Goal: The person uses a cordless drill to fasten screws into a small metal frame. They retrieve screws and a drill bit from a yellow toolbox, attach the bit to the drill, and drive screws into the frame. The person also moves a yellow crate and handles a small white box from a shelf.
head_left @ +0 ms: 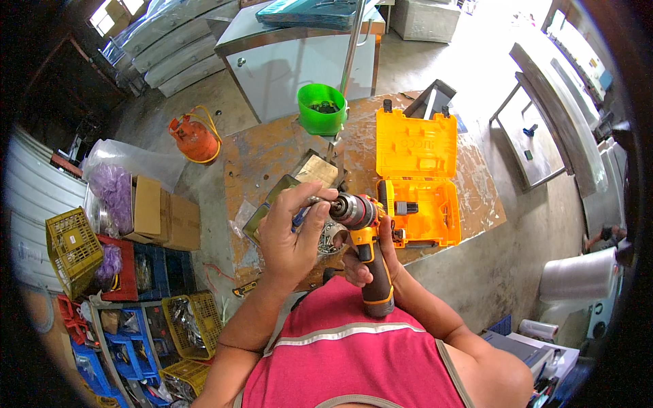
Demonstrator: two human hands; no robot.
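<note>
My right hand (390,252) is wrapped round the grip of an orange and black cordless drill (367,234), held in front of my chest with its chuck (345,208) toward the left. At the chuck's mouth, the thumb and fingers of my left hand (291,228) pinch a small, slim metal piece (315,200). It looks like a bit, though my fingertips cover most of it. Beyond the drill, an open orange plastic tool case (425,211) lies on the worn wooden table (476,183), with a black and yellow battery (386,197) in it.
A green bucket (321,112) of dark small parts stands at the table's far side beside a metal pole (354,47). A container of small hardware (331,238) sits behind my hands. An orange gas cylinder (194,139) is on the floor at left, above cartons (163,211) and crates (194,325).
</note>
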